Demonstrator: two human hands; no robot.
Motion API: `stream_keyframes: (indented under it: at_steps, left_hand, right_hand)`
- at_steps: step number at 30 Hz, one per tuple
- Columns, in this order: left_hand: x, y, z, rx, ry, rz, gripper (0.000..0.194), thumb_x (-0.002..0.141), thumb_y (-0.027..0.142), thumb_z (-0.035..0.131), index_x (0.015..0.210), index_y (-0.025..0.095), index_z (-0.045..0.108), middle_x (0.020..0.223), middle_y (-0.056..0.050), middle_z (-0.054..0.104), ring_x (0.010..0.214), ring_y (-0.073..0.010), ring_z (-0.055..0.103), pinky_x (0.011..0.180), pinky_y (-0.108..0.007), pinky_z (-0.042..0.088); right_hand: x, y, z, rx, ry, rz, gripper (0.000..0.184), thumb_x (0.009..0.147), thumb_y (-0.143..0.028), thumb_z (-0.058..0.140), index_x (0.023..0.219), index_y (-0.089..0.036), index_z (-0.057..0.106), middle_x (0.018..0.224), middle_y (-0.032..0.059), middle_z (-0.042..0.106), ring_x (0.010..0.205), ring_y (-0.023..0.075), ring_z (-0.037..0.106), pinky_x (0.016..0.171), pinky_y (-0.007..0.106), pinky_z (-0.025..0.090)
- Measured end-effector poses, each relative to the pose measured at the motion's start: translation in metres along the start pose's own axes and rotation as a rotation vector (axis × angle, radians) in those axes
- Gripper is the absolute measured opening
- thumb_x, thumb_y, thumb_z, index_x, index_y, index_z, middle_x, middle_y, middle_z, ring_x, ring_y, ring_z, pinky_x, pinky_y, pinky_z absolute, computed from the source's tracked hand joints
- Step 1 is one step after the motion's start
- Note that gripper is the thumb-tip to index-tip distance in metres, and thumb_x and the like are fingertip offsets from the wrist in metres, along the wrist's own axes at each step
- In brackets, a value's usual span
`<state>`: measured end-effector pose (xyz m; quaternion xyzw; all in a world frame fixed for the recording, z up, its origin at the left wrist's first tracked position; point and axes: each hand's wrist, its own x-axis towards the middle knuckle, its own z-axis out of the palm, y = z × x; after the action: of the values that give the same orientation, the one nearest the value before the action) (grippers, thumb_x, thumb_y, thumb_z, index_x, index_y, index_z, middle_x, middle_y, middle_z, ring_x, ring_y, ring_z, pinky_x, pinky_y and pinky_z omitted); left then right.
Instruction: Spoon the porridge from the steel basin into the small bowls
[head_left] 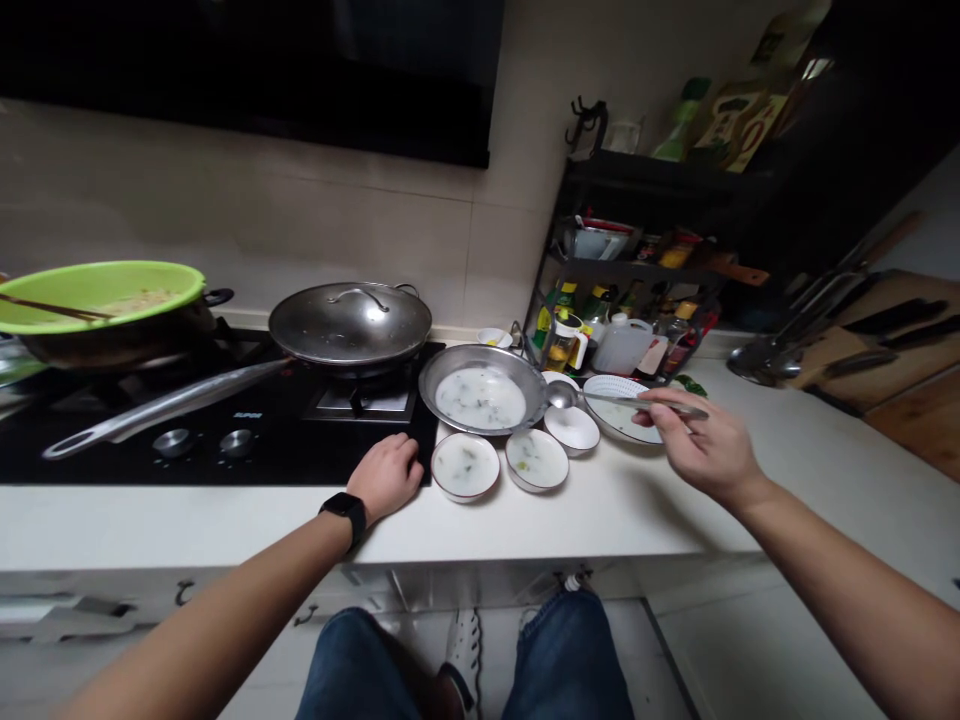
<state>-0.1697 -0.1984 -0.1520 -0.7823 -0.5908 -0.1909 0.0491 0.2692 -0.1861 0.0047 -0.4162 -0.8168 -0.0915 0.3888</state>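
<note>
My right hand [705,440] grips the handle of a metal ladle [562,395]. The ladle's bowl hangs by the right rim of a large metal basin [431,395] of milky soup with dark green bits, over or near a white bowl [572,430]. Two small bowls of the same soup, the left one [465,467] and the right one [537,460], stand in front of the basin. My left hand [386,475], with a black watch on its wrist, rests at the cooktop's front edge, fingers curled in and holding nothing visible, just left of the nearest soup bowl.
On the black gas cooktop [285,425] sit a lidded wok [349,325] with a long handle and a green basin [112,290] with chopsticks. A patterned white dish [622,415] lies beneath the ladle handle. Behind it stands a spice rack [637,260]; knives [892,318] are at right.
</note>
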Motion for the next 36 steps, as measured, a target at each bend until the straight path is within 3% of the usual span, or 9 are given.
stream_keyframes:
  at_steps: [3,8,10,16,21,25,30,33,36]
  left_hand:
    - [0.000,-0.001,0.001,-0.001,0.000,0.004,0.014,0.091,0.021,0.050,0.083,0.022,0.061,0.091,-0.010,0.065,0.089,-0.0264,0.062,0.087,-0.041,0.050]
    - [0.000,-0.001,0.001,-0.011,0.004,0.001,0.015,0.090,0.021,0.050,0.082,0.022,0.062,0.091,-0.010,0.065,0.089,-0.0266,0.062,0.087,-0.042,0.051]
    - [0.000,-0.001,0.001,-0.007,0.006,-0.002,0.014,0.090,0.021,0.051,0.083,0.022,0.063,0.092,-0.010,0.065,0.090,-0.0265,0.062,0.087,-0.041,0.051]
    - [0.000,-0.001,0.000,0.014,-0.004,-0.001,0.014,0.091,0.022,0.051,0.084,0.022,0.062,0.092,-0.010,0.065,0.090,-0.0261,0.063,0.088,-0.040,0.051]
    - [0.000,-0.001,0.001,0.004,0.001,-0.004,0.014,0.091,0.021,0.051,0.083,0.022,0.062,0.091,-0.010,0.065,0.090,-0.0264,0.062,0.087,-0.041,0.051]
    - [0.000,0.000,0.000,0.005,-0.007,-0.015,0.014,0.090,0.021,0.051,0.083,0.022,0.063,0.091,-0.010,0.065,0.091,-0.0260,0.063,0.088,-0.040,0.051]
    - [0.000,0.001,-0.001,0.007,-0.009,-0.006,0.015,0.091,0.022,0.050,0.084,0.022,0.063,0.091,-0.010,0.065,0.090,-0.0263,0.063,0.088,-0.041,0.051]
    - [0.000,0.001,-0.002,0.011,-0.008,-0.006,0.015,0.092,0.022,0.049,0.084,0.022,0.062,0.091,-0.010,0.065,0.091,-0.0262,0.063,0.088,-0.041,0.051]
    - [0.000,0.001,-0.001,0.011,-0.013,-0.005,0.014,0.091,0.021,0.049,0.083,0.022,0.060,0.090,-0.010,0.064,0.091,-0.0262,0.063,0.088,-0.040,0.051]
  right_hand:
    - [-0.017,0.013,-0.008,-0.002,-0.074,0.005,0.023,0.103,-0.031,0.053,0.110,-0.023,0.073,0.086,0.0064,0.080,0.076,0.0224,0.078,0.076,0.035,0.065]
    - [-0.045,0.021,0.011,0.040,-0.174,-0.034,0.021,0.100,-0.031,0.056,0.108,-0.024,0.075,0.105,0.0085,0.081,0.094,0.0249,0.080,0.086,0.038,0.066]
    - [-0.055,0.022,0.019,0.120,-0.139,0.103,0.023,0.100,-0.035,0.056,0.108,-0.023,0.074,0.098,0.0089,0.082,0.089,0.0249,0.080,0.084,0.039,0.067]
    - [-0.059,0.044,0.024,0.589,0.131,0.797,0.024,0.095,-0.045,0.066,0.095,-0.021,0.066,0.065,0.0079,0.076,0.057,0.0253,0.077,0.056,0.036,0.068]
    - [-0.036,0.060,0.010,0.718,0.206,0.960,0.019,0.090,-0.036,0.070,0.090,-0.018,0.065,0.065,0.0110,0.075,0.059,0.0250,0.078,0.057,0.034,0.068]
    - [-0.005,0.053,0.009,0.717,0.237,0.932,0.017,0.091,-0.034,0.069,0.094,-0.018,0.064,0.066,0.0085,0.074,0.058,0.0213,0.076,0.058,0.030,0.068]
    - [0.028,0.023,0.042,0.682,0.144,0.739,0.029,0.094,-0.047,0.067,0.100,-0.018,0.064,0.068,0.0068,0.075,0.062,0.0226,0.078,0.064,0.035,0.069]
    - [0.032,-0.002,0.069,0.557,0.025,0.467,0.030,0.101,-0.047,0.057,0.107,-0.019,0.066,0.077,0.0080,0.078,0.072,0.0225,0.079,0.071,0.037,0.069]
    - [0.028,-0.023,0.084,0.317,-0.156,-0.031,0.023,0.101,-0.032,0.054,0.113,-0.020,0.071,0.101,0.0127,0.081,0.092,0.0250,0.080,0.085,0.042,0.067]
